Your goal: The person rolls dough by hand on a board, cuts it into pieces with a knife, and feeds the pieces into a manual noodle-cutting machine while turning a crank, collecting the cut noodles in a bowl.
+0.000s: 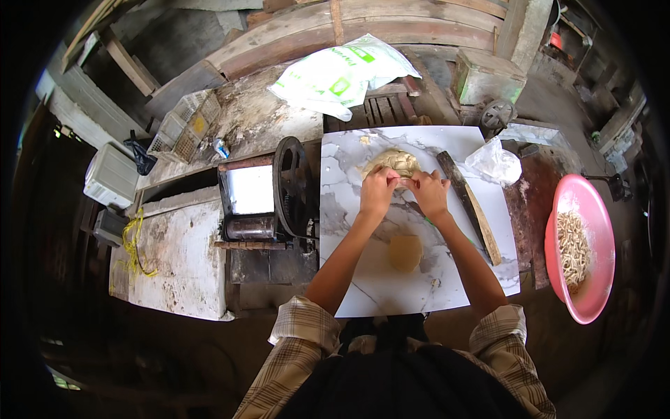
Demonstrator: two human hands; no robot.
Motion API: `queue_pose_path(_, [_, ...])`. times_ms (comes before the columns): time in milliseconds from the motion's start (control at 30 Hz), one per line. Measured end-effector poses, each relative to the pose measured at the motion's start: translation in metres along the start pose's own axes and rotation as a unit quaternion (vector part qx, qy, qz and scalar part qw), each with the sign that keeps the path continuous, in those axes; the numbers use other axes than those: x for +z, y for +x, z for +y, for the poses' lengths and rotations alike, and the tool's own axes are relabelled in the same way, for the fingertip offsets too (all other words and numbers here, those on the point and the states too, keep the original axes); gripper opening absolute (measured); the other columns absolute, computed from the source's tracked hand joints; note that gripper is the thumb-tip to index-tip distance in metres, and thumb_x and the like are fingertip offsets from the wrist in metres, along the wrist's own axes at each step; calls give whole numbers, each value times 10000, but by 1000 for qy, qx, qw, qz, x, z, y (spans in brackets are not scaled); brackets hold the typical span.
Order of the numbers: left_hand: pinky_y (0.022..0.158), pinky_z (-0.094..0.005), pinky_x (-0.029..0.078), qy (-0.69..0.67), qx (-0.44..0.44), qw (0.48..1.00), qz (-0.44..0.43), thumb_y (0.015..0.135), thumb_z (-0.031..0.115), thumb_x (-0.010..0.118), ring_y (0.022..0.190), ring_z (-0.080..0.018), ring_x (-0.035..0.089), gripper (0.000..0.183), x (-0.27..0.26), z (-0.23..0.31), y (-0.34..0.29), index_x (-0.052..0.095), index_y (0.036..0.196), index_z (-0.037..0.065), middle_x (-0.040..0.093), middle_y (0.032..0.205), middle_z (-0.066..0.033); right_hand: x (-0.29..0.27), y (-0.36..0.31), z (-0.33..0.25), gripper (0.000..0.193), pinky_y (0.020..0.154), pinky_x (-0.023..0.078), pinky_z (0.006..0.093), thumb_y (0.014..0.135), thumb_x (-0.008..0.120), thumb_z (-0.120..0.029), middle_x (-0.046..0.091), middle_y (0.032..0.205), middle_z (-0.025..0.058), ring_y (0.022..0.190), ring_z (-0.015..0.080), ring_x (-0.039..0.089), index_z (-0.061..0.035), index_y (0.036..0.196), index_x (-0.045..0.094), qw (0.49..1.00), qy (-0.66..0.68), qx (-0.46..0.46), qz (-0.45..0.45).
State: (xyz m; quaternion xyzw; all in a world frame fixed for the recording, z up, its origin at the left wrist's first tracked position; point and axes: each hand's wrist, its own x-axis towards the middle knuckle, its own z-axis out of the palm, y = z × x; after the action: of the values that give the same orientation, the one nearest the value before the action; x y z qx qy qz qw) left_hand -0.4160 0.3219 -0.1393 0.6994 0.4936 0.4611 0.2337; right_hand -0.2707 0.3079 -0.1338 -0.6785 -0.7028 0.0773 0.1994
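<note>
A pale lump of dough [396, 159] lies on the marble-patterned board [447, 290] in front of me. At its near edge my left hand [377, 190] and my right hand [428, 193] meet, fingers bent and thumbs close together. Both pinch dough between the fingertips; whether that bit is still joined to the lump cannot be made out. Between my forearms, nearer to me, lies a flat, tan, roughly square piece [405, 253]. To the right of my right hand a long wooden stick [471, 209] rests slantwise on the board.
A roller machine [250, 227] with a dark flywheel [291, 185] stands left of the board. A pink basin [606, 244] of short pale strips is at the right, a white plastic bag [494, 163] beside the board. Behind lie a white-green sack [342, 77] and a plastic crate [185, 126].
</note>
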Motion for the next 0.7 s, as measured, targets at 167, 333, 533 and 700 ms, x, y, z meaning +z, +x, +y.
queue_pose_path(167, [644, -340, 488, -2, -72, 997, 39, 719, 117, 730, 692, -215, 583, 302, 11, -15, 1, 525, 925, 33, 538, 885, -99, -3, 3, 0, 428, 781, 318, 460, 745, 664, -440, 515, 966, 45, 1013, 268, 441, -117, 996, 538, 989, -86, 83, 87])
queue_pose_path(333, [698, -339, 474, -38, 3, 999, 24, 747, 120, 711, 798, -228, 540, 317, 8, -23, -12, 471, 934, 32, 507, 919, -97, -2, -21, 18, 470, 805, 337, 436, 727, 702, -375, 481, 1008, 73, 1006, 284, 435, -123, 1066, 495, 986, -35, 58, 152])
queue_pose_path(533, [763, -337, 463, -128, 63, 974, -174, 801, 56, 632, 874, -243, 573, 222, -20, -6, -66, 470, 950, 28, 582, 921, -92, -23, -105, 26, 422, 812, 345, 439, 741, 688, -288, 494, 1017, 66, 1005, 266, 448, -113, 1083, 514, 990, -105, 91, 22])
queue_pose_path(700, [806, -324, 457, -161, 96, 945, -268, 825, 41, 604, 936, -229, 588, 200, -13, 4, -89, 470, 973, 33, 608, 967, -90, -14, -117, 30, 385, 827, 364, 423, 748, 671, -199, 516, 1023, 80, 1013, 258, 481, -89, 1084, 520, 990, -101, 84, 51])
